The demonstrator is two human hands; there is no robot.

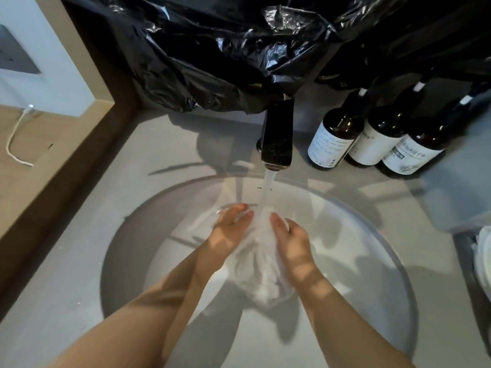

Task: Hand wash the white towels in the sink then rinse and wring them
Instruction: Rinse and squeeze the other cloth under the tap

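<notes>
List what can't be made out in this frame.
- Head view: wall behind the tap is hidden by black plastic.
- Bottle labels: print too small.
- Towel: one or several unclear; blurred by the water, flanked by the left hand and right hand.
- White cloth: cut off at the right edge.

A white, wet cloth towel (261, 264) hung bunched in a long vertical bundle over the middle of the round white sink basin (372, 248). Its upper end was under the running water, near the back rim. The lower end was crumpled and thicker, and it pointed toward the front rim.
</notes>
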